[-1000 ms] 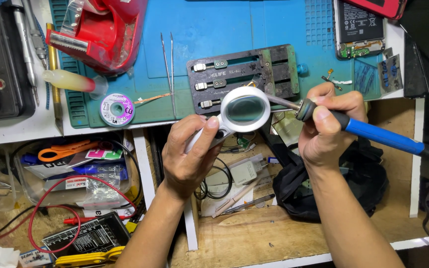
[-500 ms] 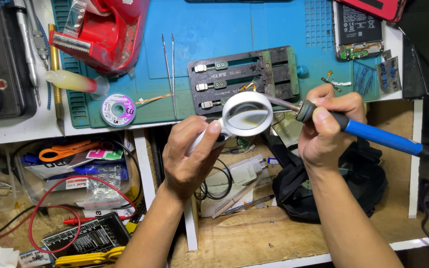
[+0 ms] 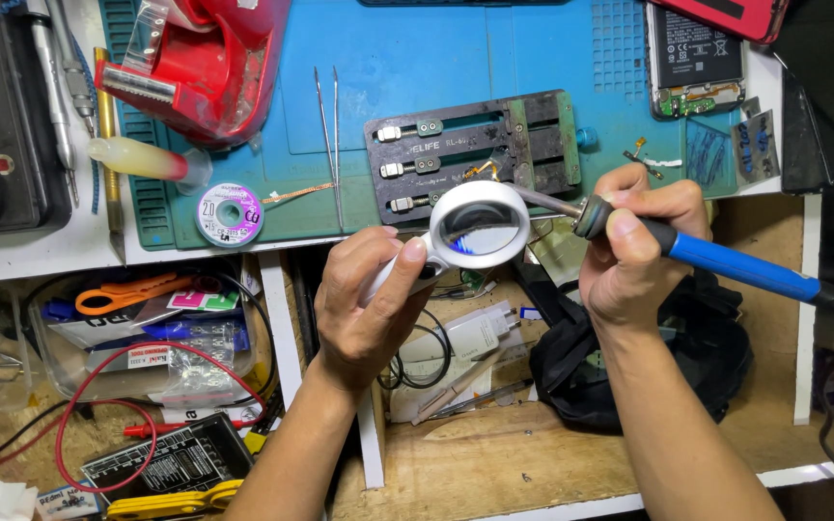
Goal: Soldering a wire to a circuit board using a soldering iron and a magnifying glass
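Observation:
My left hand (image 3: 371, 299) grips the white handle of a round magnifying glass (image 3: 480, 226), held over the front edge of a dark metal board holder (image 3: 475, 154) on the blue mat (image 3: 436, 58). My right hand (image 3: 634, 246) holds a soldering iron with a blue handle (image 3: 740, 270); its metal tip runs left and disappears behind the lens rim. A small part lies clamped in the holder just above the lens.
Tweezers (image 3: 328, 125), a solder wick spool (image 3: 229, 214) and a red tape dispenser (image 3: 195, 58) lie on the mat. An opened phone (image 3: 692, 53) sits at the top right. Below are open bins with an orange stripper (image 3: 132, 289), red wire and a black bag (image 3: 668, 367).
Both hands stay almost still; the magnifying glass has shifted very slightly over the holder's edge, and the soldering iron keeps its place.

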